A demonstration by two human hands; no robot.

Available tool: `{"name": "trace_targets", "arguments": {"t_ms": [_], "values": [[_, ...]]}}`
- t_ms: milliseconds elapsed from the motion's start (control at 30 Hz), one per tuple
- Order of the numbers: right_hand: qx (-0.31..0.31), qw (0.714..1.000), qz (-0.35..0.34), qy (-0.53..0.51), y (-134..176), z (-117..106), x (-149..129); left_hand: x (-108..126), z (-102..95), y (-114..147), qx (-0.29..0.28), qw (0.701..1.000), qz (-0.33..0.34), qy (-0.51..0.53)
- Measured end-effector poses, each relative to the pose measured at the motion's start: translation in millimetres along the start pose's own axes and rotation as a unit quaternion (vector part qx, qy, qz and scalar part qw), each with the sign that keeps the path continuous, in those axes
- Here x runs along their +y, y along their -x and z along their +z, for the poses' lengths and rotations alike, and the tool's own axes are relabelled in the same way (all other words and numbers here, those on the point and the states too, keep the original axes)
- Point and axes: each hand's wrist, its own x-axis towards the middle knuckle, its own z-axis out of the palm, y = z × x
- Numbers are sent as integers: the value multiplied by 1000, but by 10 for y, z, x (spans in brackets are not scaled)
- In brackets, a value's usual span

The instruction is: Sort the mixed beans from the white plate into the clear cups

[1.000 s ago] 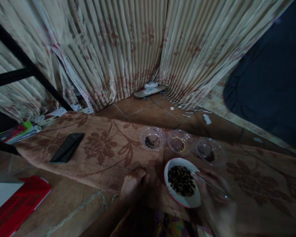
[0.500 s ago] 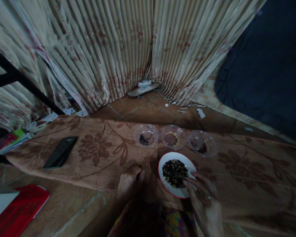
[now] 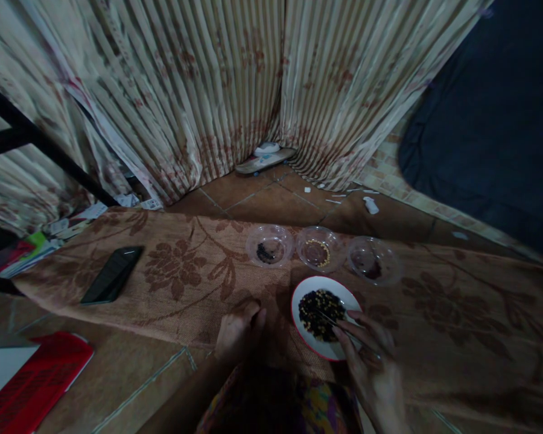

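Observation:
In my right hand is a pair of thin metal tweezers, pinched between thumb and fingers. Their tips reach into a heap of mixed black and pale yellow beans in a white plate with a red rim. My left hand rests on the cloth to the left of the plate, curled into a loose fist with nothing showing in it. Behind the plate stand three clear plastic bowls: the left bowl holds black beans, the middle bowl yellow ones, the right bowl dark reddish ones.
A brown flowered cloth covers the narrow table. A black phone lies on its left part. On the tiled floor are a skateboard, scattered white scraps and a red box. Striped curtains hang behind.
The view has shifted very slightly. My right hand and the tweezers have barely moved, still over the plate. My left hand stays curled in place.

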Motion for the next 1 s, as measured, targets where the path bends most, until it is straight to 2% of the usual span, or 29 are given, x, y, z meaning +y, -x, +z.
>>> {"name": "trace_targets", "arguments": {"t_ms": [167, 367, 700, 867, 1000], "values": [[5, 1000, -11, 1, -13, 11, -12, 14, -28, -4, -13, 1000, -1, 8], [-6, 1000, 8, 11, 10, 17, 6, 10, -11, 6, -5, 1000, -7, -8], [4, 1000, -16, -1, 13, -39, 6, 18, -23, 4, 3, 1000, 1, 8], [8, 1000, -13, -3, -222, -37, -132, 31, -27, 9, 7, 1000, -3, 9], [19, 998, -57, -27, -610, 136, -331, 30, -38, 14, 6, 1000, 2, 23]]}}
